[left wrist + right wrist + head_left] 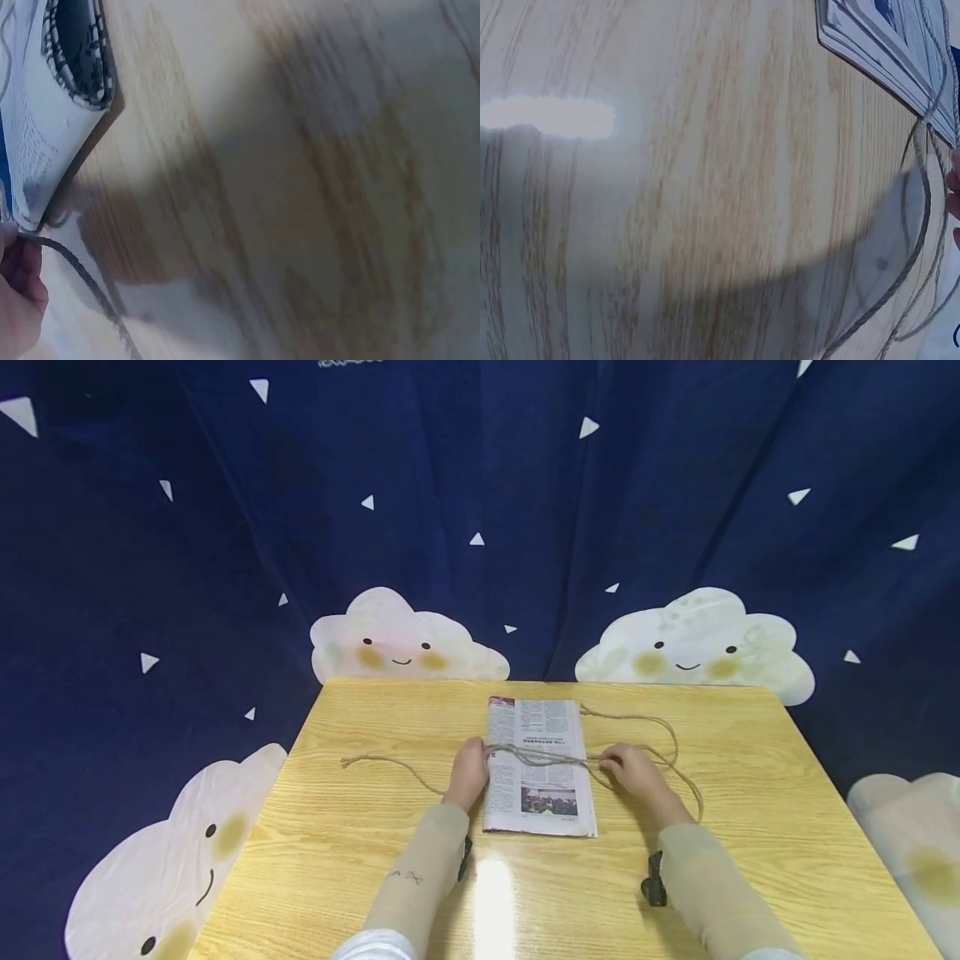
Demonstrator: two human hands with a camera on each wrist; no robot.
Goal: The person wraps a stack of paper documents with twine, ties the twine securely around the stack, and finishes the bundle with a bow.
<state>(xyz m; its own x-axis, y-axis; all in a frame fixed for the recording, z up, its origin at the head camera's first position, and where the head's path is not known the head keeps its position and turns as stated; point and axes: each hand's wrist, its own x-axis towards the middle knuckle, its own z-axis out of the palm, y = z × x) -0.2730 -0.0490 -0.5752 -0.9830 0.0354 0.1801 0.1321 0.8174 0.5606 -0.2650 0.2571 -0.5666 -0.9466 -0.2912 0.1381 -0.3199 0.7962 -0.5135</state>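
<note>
A folded newspaper (546, 727) lies on the wooden table, with strands of brown twine (536, 761) running across its top. At its left edge my left hand (469, 772) pinches the twine, and a tail stretches out to the left. In the left wrist view the thumb and fingers (22, 292) hold the twine (82, 274) beside the folded newspaper (56, 112). My right hand (636, 772) pinches the twine just right of the paper. Only its fingertips (954, 195) show in the right wrist view, near several strands of twine (924, 202).
Loose loops of twine (675, 739) lie on the table (765, 827) right of the newspaper. Behind the table hangs a dark blue curtain (540, 527) with clouds and white triangles. A black wrist strap (655, 881) is on the right forearm.
</note>
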